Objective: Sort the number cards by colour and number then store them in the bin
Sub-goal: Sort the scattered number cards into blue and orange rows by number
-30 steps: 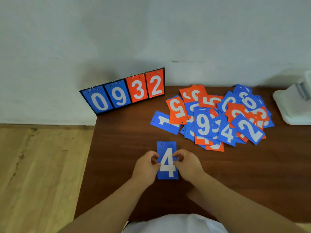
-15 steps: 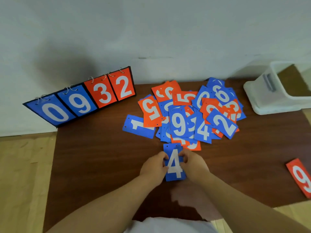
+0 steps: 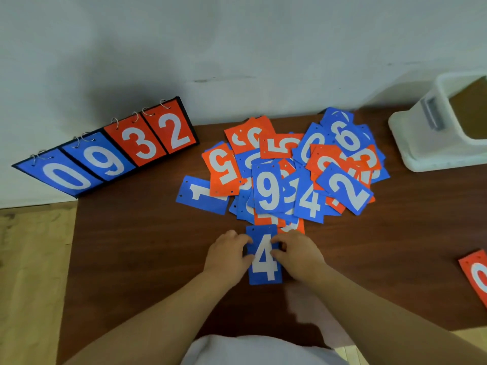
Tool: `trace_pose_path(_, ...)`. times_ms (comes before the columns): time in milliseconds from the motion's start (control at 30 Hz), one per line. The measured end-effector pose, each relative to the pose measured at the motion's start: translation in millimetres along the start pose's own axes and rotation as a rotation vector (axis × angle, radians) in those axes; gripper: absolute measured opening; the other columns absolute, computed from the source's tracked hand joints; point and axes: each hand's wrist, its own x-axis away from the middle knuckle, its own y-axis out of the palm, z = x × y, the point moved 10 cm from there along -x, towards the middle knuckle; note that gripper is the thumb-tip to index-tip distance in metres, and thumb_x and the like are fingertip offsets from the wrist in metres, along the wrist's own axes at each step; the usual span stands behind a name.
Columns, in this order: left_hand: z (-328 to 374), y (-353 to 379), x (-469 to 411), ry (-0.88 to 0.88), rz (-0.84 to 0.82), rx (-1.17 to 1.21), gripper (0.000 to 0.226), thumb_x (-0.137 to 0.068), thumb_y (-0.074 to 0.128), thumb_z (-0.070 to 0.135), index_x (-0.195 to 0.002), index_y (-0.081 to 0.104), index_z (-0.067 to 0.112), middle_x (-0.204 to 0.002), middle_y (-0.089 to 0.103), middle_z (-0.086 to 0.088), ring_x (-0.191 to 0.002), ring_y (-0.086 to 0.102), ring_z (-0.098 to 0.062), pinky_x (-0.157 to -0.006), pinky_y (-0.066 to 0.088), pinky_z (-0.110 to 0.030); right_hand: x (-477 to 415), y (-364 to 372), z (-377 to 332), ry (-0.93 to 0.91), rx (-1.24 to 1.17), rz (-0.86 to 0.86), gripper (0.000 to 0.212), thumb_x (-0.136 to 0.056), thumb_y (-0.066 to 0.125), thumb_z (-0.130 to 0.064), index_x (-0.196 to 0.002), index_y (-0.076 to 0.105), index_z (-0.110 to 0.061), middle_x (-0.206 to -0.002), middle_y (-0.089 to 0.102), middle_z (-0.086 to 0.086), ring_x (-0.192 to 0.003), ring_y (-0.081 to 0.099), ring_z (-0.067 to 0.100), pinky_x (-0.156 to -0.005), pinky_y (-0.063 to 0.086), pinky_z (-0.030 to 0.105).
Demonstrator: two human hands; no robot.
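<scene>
Head view: the left hand [image 3: 228,255] and right hand [image 3: 299,255] pinch opposite long edges of a blue "4" card [image 3: 264,270], fingers closed on it, flat on the brown table [image 3: 137,259]. Just beyond lies the mixed card pile [image 3: 292,172]; the white bin [image 3: 432,143] stands at the far right.

Blue card "4" [image 3: 264,255]: flat on the table, upright to the viewer, just nearside of the pile [image 3: 292,169]. Pile: blue and orange number cards, overlapping, askew. Orange card [image 3: 475,275], digit possibly "0", lies well right of the pile. White bin [image 3: 432,138]: far right of the pile.
</scene>
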Motion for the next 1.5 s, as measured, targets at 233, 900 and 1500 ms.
trace_pose_path(233, -60.8, -93.7, -33.9, -0.152, 0.21, 0.055, 0.059, -0.087, 0.077, 0.042, -0.139, 0.052, 0.032, -0.138, 0.049, 0.003, -0.13, 0.046, -0.02, -0.106, 0.046, -0.041, -33.4, -57.9, -23.1, -0.045, -0.139, 0.137, 0.032, -0.092, 0.07, -0.039, -0.122, 0.063, -0.032, -0.121, 0.056, -0.009, -0.108, 0.055, 0.009, -0.078, 0.052, 0.02)
trace_pose_path(900, -145.4, -140.1, -83.7, -0.228, 0.0, -0.236, 0.072, -0.069, 0.084, 0.059, -0.124, 0.047, 0.032, -0.13, 0.038, 0.0, -0.123, 0.039, -0.024, -0.103, 0.042, -0.045, -155.3, -27.1, -175.5, -0.206, 0.471, 0.123, 0.073, -0.096, 0.047, -0.059, -0.157, 0.012, -0.039, -0.167, -0.011, 0.007, -0.152, -0.01, 0.043, -0.12, 0.009, 0.06)
trace_pose_path(1500, -317.3, -101.7, 129.5, -0.576, 0.284, 0.61, 0.035, -0.093, 0.073, 0.016, -0.123, 0.056, 0.027, -0.113, 0.068, 0.008, -0.099, 0.066, -0.01, -0.082, 0.054, -0.031, -65.9, 91.7, -262.3, -0.548, 0.714, -0.207, 0.074, -0.098, 0.049, -0.028, -0.161, 0.012, -0.016, -0.167, 0.007, 0.004, -0.146, 0.022, 0.035, -0.116, 0.029, 0.049)
